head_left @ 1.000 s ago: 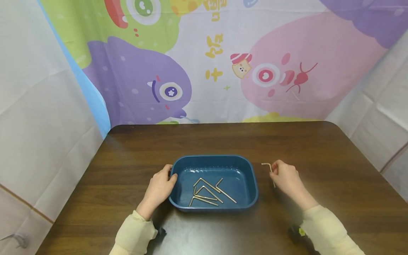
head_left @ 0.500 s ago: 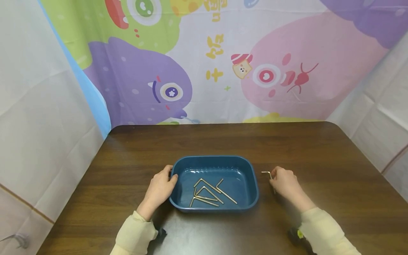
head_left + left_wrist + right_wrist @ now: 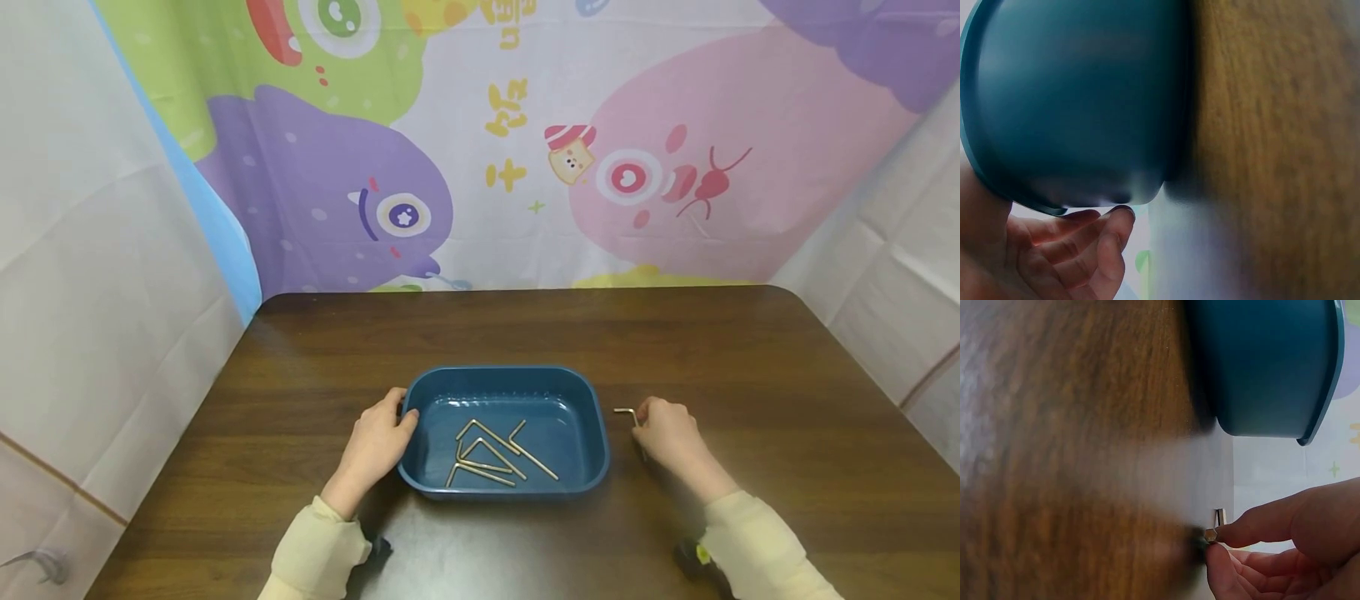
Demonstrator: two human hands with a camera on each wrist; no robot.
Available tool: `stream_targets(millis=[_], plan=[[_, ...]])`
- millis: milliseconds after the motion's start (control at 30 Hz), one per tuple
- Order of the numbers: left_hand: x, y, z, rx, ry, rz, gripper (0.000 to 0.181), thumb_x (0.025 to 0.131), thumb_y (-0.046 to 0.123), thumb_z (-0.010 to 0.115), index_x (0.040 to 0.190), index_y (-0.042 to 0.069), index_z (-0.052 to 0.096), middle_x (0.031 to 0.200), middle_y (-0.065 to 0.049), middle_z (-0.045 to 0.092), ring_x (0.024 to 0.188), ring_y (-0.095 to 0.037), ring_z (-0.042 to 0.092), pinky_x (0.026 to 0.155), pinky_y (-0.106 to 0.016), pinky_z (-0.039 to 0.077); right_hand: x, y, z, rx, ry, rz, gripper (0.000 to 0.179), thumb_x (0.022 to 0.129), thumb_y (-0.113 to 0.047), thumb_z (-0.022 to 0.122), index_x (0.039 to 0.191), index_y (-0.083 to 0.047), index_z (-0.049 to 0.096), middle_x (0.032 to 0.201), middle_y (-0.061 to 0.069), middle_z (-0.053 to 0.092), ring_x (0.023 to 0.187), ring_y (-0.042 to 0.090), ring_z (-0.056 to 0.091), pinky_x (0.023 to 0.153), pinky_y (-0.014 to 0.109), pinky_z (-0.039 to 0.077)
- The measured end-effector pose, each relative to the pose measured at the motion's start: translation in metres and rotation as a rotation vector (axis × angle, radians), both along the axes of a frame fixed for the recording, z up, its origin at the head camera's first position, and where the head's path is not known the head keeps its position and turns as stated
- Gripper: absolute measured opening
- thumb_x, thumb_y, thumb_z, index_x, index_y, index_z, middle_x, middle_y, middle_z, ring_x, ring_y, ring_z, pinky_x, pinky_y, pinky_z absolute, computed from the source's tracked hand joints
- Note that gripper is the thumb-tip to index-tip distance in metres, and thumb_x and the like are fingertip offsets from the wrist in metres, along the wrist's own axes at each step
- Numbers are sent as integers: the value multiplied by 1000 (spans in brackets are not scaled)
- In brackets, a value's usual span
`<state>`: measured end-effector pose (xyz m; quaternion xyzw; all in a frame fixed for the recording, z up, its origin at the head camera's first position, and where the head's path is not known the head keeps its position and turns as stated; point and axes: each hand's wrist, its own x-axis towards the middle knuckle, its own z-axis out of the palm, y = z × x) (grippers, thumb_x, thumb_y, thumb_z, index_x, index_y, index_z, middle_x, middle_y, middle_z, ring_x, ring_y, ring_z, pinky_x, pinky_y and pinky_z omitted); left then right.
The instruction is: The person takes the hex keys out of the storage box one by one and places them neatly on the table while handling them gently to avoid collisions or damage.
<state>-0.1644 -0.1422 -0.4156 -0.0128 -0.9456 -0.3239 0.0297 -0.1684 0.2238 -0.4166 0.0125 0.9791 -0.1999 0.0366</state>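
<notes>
A blue rectangular tray [image 3: 498,380] stands on the table, and my left hand [image 3: 373,440] holds its left end, thumb at the rim and fingers against the outer wall. Several brass-coloured hex keys [image 3: 495,437] lie loosely crossed on its floor. To the right of the tray, my right hand [image 3: 671,435] pinches one more hex key [image 3: 624,410] between thumb and index finger. Its short arm points left toward the tray; most of the long arm is hidden by the fingers. In the right wrist view the hexagonal end [image 3: 1211,535] shows at the fingertips, low over the tabletop.
The dark wooden table [image 3: 525,329] runs back to a cartoon-printed curtain [image 3: 510,233]. Pale panels [image 3: 112,250] flank it on both sides. A dark object with a yellow-green spot [image 3: 702,553] sits at the right sleeve.
My right hand has moved down and slightly nearer to me, the hex key still pinched in it. The left hand and the tray stay in place.
</notes>
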Motion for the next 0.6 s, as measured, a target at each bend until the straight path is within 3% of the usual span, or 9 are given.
stream_targets(millis=[600], plan=[[0, 0, 1, 4, -17, 2, 34, 89, 24, 50, 118, 7, 54, 112, -15, 62, 98, -30, 60, 80, -46, 47, 1, -3, 2, 26, 36, 10, 16, 74, -10, 64, 83, 1, 58, 74, 15, 62, 74, 36, 60, 67, 47, 45]])
